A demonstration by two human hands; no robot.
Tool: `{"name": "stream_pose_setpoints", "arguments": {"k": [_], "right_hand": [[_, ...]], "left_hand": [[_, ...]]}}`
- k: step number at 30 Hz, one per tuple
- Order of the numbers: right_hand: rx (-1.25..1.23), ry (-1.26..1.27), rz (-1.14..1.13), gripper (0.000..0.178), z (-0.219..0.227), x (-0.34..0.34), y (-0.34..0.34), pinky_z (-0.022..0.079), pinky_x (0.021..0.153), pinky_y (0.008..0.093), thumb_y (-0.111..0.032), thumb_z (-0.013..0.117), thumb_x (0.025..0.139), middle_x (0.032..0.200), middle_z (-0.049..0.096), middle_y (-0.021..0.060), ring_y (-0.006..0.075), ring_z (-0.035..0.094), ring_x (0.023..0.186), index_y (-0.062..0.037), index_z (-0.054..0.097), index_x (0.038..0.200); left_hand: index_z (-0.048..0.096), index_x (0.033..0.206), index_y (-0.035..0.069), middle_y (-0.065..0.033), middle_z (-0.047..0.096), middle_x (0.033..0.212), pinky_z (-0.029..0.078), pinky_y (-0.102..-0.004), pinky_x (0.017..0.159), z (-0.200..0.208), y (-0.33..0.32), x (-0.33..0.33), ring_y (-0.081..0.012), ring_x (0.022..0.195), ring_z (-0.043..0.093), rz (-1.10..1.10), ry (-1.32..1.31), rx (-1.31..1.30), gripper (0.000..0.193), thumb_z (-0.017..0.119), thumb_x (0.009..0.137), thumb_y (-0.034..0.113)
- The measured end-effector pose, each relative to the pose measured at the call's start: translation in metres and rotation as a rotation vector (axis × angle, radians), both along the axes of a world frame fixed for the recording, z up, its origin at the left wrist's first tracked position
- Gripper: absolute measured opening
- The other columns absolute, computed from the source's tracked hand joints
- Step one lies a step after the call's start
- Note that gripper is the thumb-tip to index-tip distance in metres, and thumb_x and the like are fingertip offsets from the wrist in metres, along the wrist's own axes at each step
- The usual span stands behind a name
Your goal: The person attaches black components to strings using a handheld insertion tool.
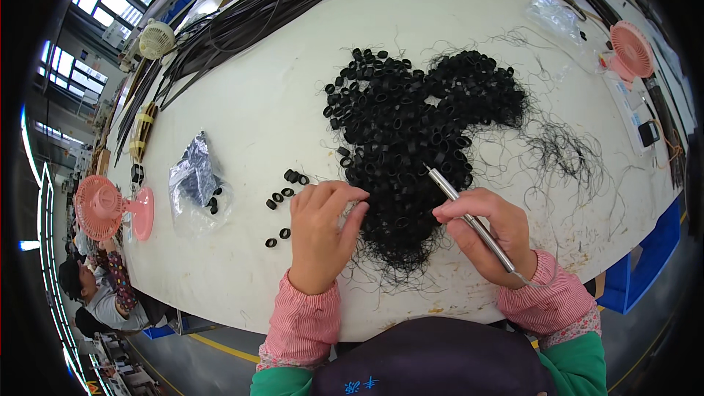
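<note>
A big heap of small black rings (414,128) lies in the middle of the white table (249,103), with loose black threads around it. My right hand (488,231) holds a thin metal rod (469,216) whose tip points up-left into the heap. My left hand (320,231) rests palm down at the heap's near left edge, fingers curled at the rings; whether it pinches one I cannot see. A few separate black rings (286,194) lie just left of that hand.
A clear plastic bag (196,183) with black rings lies at left. Pink desk fans stand at the left edge (110,209) and far right (631,51). Long black straps (249,18) cover the far left. A tangle of black threads (565,154) lies right. Another person sits lower left.
</note>
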State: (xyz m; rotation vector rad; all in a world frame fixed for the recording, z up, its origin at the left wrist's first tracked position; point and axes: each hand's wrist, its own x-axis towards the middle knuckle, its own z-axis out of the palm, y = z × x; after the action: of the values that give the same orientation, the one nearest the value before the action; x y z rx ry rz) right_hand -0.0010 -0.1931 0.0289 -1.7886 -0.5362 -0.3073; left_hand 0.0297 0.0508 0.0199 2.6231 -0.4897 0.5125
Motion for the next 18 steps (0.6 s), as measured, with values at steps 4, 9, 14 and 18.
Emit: {"name": "stream_pose_setpoints", "arguments": {"k": [4,9,14,18], "right_hand": [[0.007,-0.005,-0.009,0.021,0.000,0.000,0.000,0.051,0.067,0.0286,0.003,0.063,0.084,0.091,0.065,0.0116,0.0216,0.065,0.077,-0.0046,0.063,0.104],[0.020,-0.012,-0.012,0.020,-0.003,0.000,0.000,0.051,0.067,0.0288,0.003,0.062,0.085,0.091,0.065,0.0116,0.0211,0.065,0.077,-0.0035,0.063,0.104],[0.039,-0.024,-0.019,0.021,-0.006,0.000,-0.003,0.050,0.067,0.0281,0.003,0.062,0.084,0.090,0.065,0.0111,0.0198,0.064,0.076,-0.0035,0.063,0.104],[0.012,-0.058,0.032,0.027,-0.003,-0.001,-0.002,0.050,0.068,0.0300,0.003,0.066,0.081,0.089,0.065,0.0091,0.0218,0.063,0.079,-0.0057,0.063,0.106]], "left_hand": [[0.065,0.094,0.010,-0.0041,0.061,0.094,0.039,-0.0354,0.079,-0.004,-0.027,-0.014,-0.0233,0.085,0.055,-0.266,0.187,-0.092,0.022,0.073,0.074,0.007],[0.064,0.097,0.010,-0.0041,0.057,0.093,0.039,-0.0365,0.079,-0.016,-0.034,-0.016,-0.0238,0.086,0.053,-0.308,0.178,-0.054,0.025,0.074,0.074,0.010],[0.063,0.102,0.006,-0.0076,0.063,0.108,0.046,-0.0259,0.062,-0.005,-0.038,-0.022,-0.0118,0.067,0.058,-0.251,0.300,-0.601,0.021,0.068,0.083,0.001],[0.060,0.106,0.002,-0.0116,0.063,0.114,0.049,-0.0207,0.060,-0.008,-0.034,-0.030,-0.0073,0.064,0.058,-0.385,0.802,-1.181,0.018,0.062,0.089,-0.001]]}}
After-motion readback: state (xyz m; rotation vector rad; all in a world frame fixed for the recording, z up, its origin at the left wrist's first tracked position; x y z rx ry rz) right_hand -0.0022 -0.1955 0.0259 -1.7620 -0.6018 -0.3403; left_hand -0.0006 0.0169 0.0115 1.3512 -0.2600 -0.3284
